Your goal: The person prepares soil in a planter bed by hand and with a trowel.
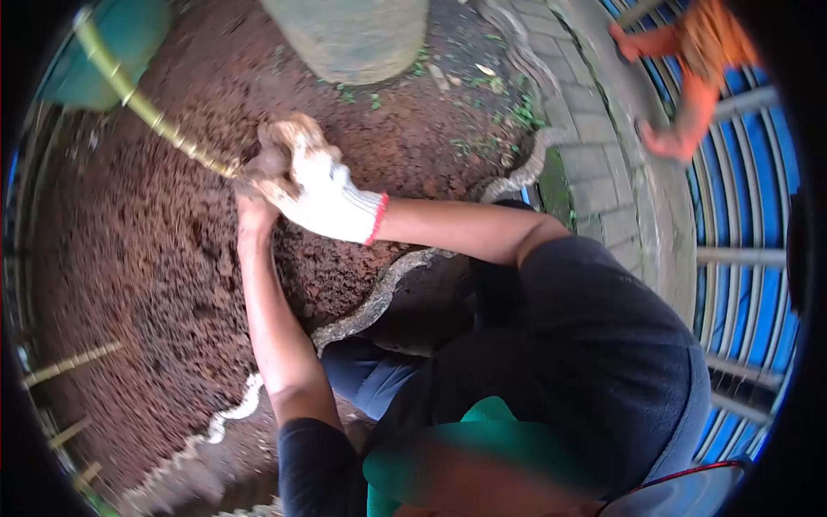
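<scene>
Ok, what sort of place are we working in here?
Outdoors, probably a garden bed beside a paved path: reddish soil, a scalloped stone edging round it, a tree trunk at the top, brick paving on the right. The gloved right hand holds a bamboo stake over the soil.

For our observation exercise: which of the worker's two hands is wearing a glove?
The right hand, in a white glove with a red cuff, gripping the stick; the left hand below it is bare.

The right hand (pixel 320 188) lies over the left hand (pixel 255 217) at the end of the pole (pixel 138 99), above the soil (pixel 129 258); the trunk (pixel 353 34) stands behind, the curb (pixel 379 293) bounds the soil on the right, paving (pixel 594 146) and railing (pixel 749 258) beyond.
</scene>
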The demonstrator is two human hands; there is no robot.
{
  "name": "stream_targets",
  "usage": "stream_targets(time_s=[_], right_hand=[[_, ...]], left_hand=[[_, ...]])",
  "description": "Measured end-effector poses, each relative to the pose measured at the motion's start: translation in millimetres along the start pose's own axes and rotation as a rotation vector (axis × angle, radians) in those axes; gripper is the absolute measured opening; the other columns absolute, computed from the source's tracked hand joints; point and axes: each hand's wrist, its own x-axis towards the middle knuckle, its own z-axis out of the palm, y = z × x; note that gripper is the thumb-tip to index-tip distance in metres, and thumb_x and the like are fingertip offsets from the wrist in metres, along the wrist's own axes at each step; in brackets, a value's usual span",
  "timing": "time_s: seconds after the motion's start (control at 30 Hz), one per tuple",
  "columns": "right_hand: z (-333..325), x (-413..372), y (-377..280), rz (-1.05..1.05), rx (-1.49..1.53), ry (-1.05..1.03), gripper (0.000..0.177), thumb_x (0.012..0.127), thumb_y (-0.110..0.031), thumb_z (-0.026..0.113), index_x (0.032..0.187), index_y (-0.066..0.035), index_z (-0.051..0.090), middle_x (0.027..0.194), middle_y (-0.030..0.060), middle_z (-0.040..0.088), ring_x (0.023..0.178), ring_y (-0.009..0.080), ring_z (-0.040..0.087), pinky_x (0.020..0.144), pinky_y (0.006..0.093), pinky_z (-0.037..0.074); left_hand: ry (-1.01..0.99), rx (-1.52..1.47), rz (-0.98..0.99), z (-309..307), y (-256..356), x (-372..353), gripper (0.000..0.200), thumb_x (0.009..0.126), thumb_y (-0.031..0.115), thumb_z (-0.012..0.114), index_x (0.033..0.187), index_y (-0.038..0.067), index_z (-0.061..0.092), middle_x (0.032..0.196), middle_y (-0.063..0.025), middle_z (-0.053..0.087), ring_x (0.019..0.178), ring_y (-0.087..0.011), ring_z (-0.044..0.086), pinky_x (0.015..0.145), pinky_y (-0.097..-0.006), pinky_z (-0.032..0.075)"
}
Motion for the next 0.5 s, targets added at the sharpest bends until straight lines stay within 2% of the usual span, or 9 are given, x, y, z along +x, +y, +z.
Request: stream_targets(time_s=[0.03, 0.07, 0.1, 0.17, 0.23, 0.33, 0.37, 0.43, 0.5], right_hand=[[-8, 10, -7, 0.159, -0.038, -0.038, 0.072, 0.088, -0.047, 0.065, 0.129, 0.008, 0.045, 0.129, 0.0317, 0.049, 0.114, 0.0402, 0.059, 0.087, 0.0456, 0.054], [-33, 28, -26, 0.392, -0.075, -0.283, 0.064, 0.089, -0.046, 0.063, 0.121, 0.008, 0.046, 0.116, 0.0294, 0.053, 0.087, 0.0329, 0.067, 0.065, 0.0395, 0.057], [-26, 27, -16, 0.222, 0.082, -0.098, 0.054, 0.087, -0.036, 0.065, 0.114, 0.007, 0.046, 0.102, 0.0259, 0.054, 0.063, 0.0284, 0.063, 0.05, 0.0389, 0.052], [-22, 23, -9, -0.042, 0.063, -0.095, 0.05, 0.081, -0.026, 0.068, 0.111, 0.008, 0.048, 0.1, 0.0274, 0.053, 0.06, 0.0322, 0.06, 0.049, 0.0412, 0.049], [-17, 2, -19, -0.272, -0.087, -0.013, 0.05, 0.074, -0.022, 0.07, 0.108, 0.008, 0.049, 0.105, 0.0286, 0.051, 0.065, 0.0357, 0.059, 0.053, 0.0442, 0.049], [-23, 1, -21, -0.285, -0.031, -0.28, 0.059, 0.078, -0.021, 0.067, 0.122, 0.013, 0.047, 0.122, 0.0346, 0.046, 0.092, 0.041, 0.059, 0.08, 0.0531, 0.049], [-22, -3, -19, -0.356, -0.068, -0.229, 0.061, 0.078, -0.02, 0.067, 0.125, 0.013, 0.046, 0.126, 0.0345, 0.045, 0.097, 0.0428, 0.058, 0.084, 0.0537, 0.049], [-20, -11, -8, -0.497, -0.149, -0.13, 0.065, 0.079, -0.019, 0.066, 0.13, 0.014, 0.045, 0.133, 0.0345, 0.043, 0.106, 0.0465, 0.057, 0.091, 0.0548, 0.048], [-36, -8, -12, -0.365, -0.088, -0.332, 0.065, 0.08, -0.017, 0.065, 0.135, 0.012, 0.044, 0.141, 0.0314, 0.04, 0.122, 0.0467, 0.051, 0.099, 0.0471, 0.048]], left_hand=[[0.131, -0.026, 0.135, 3, 5, 2, 0.026, 0.095, 0.019, 0.061, 0.112, 0.0, 0.063, 0.099, -0.013, 0.068, 0.094, -0.0207, 0.063, 0.084, -0.0399, 0.051], [0.075, -0.38, -0.089, 2, 42, -7, 0.028, 0.097, 0.018, 0.057, 0.119, 0.001, 0.062, 0.1, -0.0104, 0.069, 0.092, -0.02, 0.064, 0.083, -0.0376, 0.052], [0.247, -0.28, -0.206, 5, 32, 0, 0.033, 0.099, 0.021, 0.056, 0.125, 0.001, 0.061, 0.102, -0.0116, 0.07, 0.087, -0.019, 0.066, 0.077, -0.0348, 0.054], [0.008, -0.582, -0.352, -4, 20, -2, 0.042, 0.097, 0.028, 0.059, 0.13, 0.002, 0.057, 0.112, -0.0144, 0.068, 0.095, -0.0225, 0.068, 0.08, -0.0365, 0.058], [-0.148, -0.852, -0.413, -9, 18, -10, 0.047, 0.096, 0.032, 0.061, 0.133, 0.003, 0.055, 0.116, -0.0156, 0.067, 0.1, -0.0249, 0.069, 0.083, -0.0379, 0.06], [-0.287, -1.276, -0.301, -7, 11, -13, 0.048, 0.096, 0.035, 0.062, 0.132, 0.004, 0.056, 0.117, -0.0148, 0.067, 0.102, -0.0268, 0.068, 0.085, -0.0397, 0.06], [-0.316, -1.347, -0.405, -6, -7, -8, 0.051, 0.094, 0.04, 0.064, 0.129, 0.004, 0.057, 0.116, -0.0147, 0.067, 0.102, -0.0285, 0.069, 0.085, -0.0412, 0.06], [-0.085, -1.265, -0.215, 7, -12, -10, 0.055, 0.093, 0.042, 0.066, 0.131, 0.004, 0.055, 0.12, -0.0147, 0.065, 0.106, -0.0281, 0.067, 0.085, -0.0428, 0.06], [-0.159, -1.253, -0.304, 3, -43, 3, 0.057, 0.093, 0.043, 0.066, 0.134, 0.004, 0.054, 0.125, -0.0151, 0.063, 0.107, -0.027, 0.066, 0.081, -0.0411, 0.061]])
